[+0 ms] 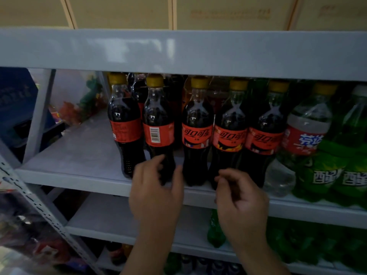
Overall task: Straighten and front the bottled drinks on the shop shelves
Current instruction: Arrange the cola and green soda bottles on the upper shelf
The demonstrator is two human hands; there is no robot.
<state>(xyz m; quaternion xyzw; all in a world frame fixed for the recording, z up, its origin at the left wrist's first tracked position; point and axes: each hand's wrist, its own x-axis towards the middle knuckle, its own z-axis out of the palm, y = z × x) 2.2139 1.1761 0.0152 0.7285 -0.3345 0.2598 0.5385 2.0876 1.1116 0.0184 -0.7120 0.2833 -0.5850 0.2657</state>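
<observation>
Head camera, looking at a grey metal shelf (pixel 75 155) across the middle of the frame, where five yellow-capped cola bottles stand in a front row, all upright with their long axes vertical and caps just under the shelf edge above. Each holds dark cola up to the shoulder, with a clear neck above. The first cola bottle (pixel 124 124), at centre left, shows the small print of its red label, and the second cola bottle (pixel 157 124) beside it shows its barcode, so both face backward. The third cola bottle (pixel 196 126), fourth cola bottle (pixel 230 132) and fifth cola bottle (pixel 265 132) show their white logos to the front, the fifth turned slightly to the right. More dark bottles stand behind them. Right of the row is a clear bottle (pixel 305 124) of colourless drink with a red label, then green bottles (pixel 337 165) at the right edge. The left hand (pixel 156 191), blurred, appears to grip the base of the second cola bottle, fingers curled on its left and thumb on its right. The right hand (pixel 241 197) hovers just in front of the fourth cola bottle's base, fingers loosely curled and holding nothing. Below, a lower green bottle (pixel 215 229) stands on the next shelf. Cardboard boxes (pixel 119 10) fill the top of the frame, and a blue box (pixel 15 100) sits at the upper left.
</observation>
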